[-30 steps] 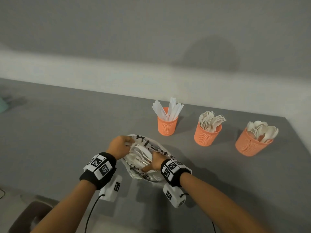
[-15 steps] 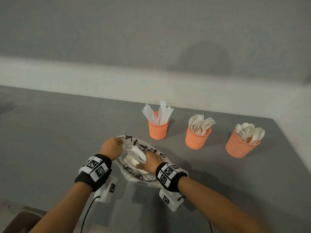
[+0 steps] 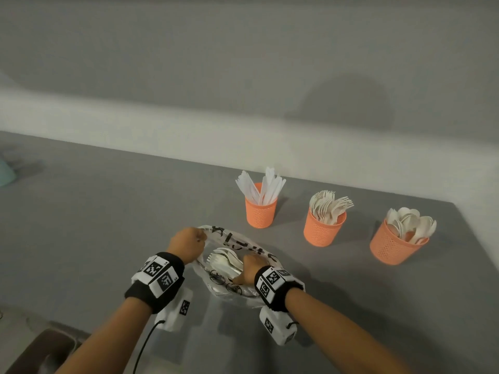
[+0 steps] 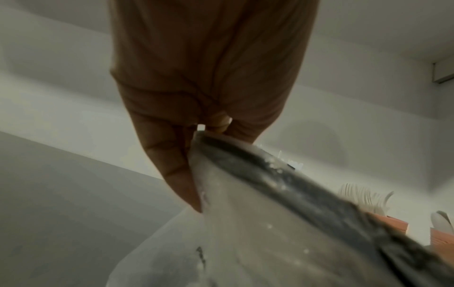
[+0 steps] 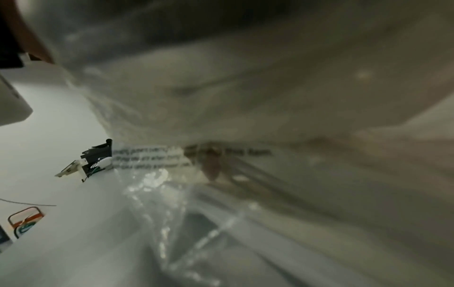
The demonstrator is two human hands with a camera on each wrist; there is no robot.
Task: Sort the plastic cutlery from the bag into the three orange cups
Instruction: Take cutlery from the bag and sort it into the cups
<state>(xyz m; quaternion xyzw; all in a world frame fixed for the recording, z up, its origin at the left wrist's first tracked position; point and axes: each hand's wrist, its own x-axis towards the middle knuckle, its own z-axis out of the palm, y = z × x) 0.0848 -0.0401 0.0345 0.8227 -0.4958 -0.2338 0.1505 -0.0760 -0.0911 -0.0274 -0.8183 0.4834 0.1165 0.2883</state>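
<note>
A clear printed plastic bag (image 3: 237, 240) lies on the grey table with white cutlery (image 3: 222, 261) showing in its open mouth. My left hand (image 3: 186, 242) pinches the bag's left rim (image 4: 221, 143) and holds it up. My right hand (image 3: 249, 267) reaches into the mouth of the bag; its fingers are hidden among the cutlery and plastic. Three orange cups stand behind and to the right: one with knives (image 3: 260, 211), one with forks (image 3: 322, 229), one with spoons (image 3: 391, 245). The right wrist view shows only blurred bag plastic (image 5: 245, 116).
The table (image 3: 108, 225) ends close behind the cups at a pale wall and just right of the spoon cup at its right edge (image 3: 475, 238). A teal object (image 3: 5, 174) sits at the far left. A dark shape (image 3: 40, 352) lies below the near edge.
The bag's mouth stands wider, with more cutlery showing. My left hand still holds the rim and my right hand stays in the opening. The head view has shifted slightly.
</note>
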